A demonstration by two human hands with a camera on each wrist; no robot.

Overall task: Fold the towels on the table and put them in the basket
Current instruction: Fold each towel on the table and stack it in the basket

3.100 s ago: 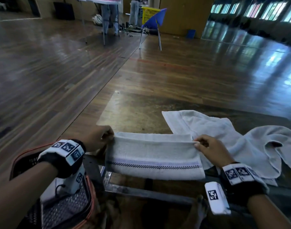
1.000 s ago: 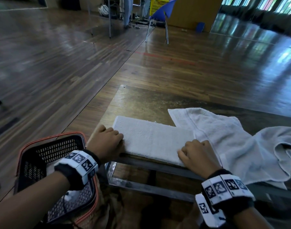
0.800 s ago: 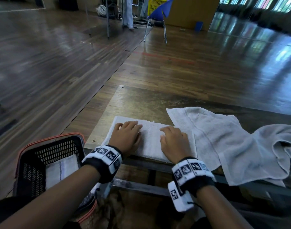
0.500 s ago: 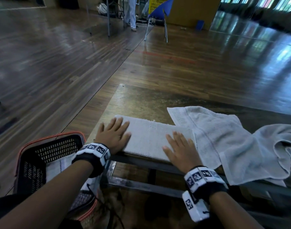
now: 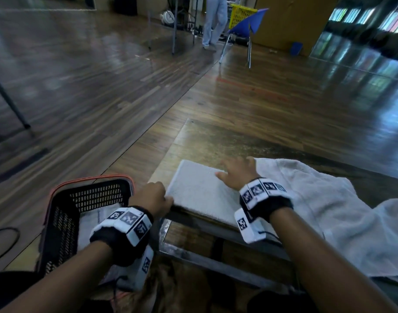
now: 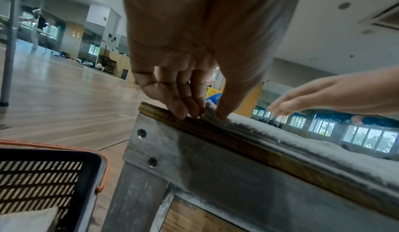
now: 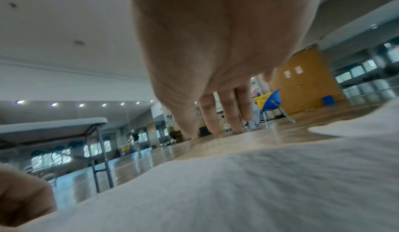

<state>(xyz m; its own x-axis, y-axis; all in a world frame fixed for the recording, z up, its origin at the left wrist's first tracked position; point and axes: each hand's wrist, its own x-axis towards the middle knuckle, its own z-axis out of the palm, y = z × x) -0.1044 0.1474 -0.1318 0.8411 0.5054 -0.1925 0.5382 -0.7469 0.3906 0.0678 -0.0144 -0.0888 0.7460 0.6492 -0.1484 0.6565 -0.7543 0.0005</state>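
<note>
White terry cloth, a folded towel (image 5: pixel 200 195), lies flat at the near left corner of the wooden table (image 5: pixel 216 141) in the head view, its near edge along the table's front. The left hand (image 5: pixel 154 198) sits at the towel's near left corner with fingers curled, while the right hand (image 5: pixel 237 175) lies on the towel's right part, fingers stretched forward and flat. To the right, unfolded towels (image 5: pixel 317 204) spread loosely over the table, just beside the folded one. A black basket (image 5: pixel 64 218) with an orange rim stands left of the table and lower, with a folded white cloth (image 5: pixel 91 224) inside. From the left wrist, the left hand (image 6: pixel 194 75) pinches the towel's corner (image 6: pixel 210 114) between thumb and fingertips right at the table edge (image 6: pixel 215 133), above the metal frame; the basket (image 6: pixel 54 167) shows at lower left. From the right wrist, the right hand (image 7: pixel 215 65) presses straight fingers (image 7: pixel 231 116) down onto the towel (image 7: pixel 237 193), spread slightly apart, gripping nothing.
</note>
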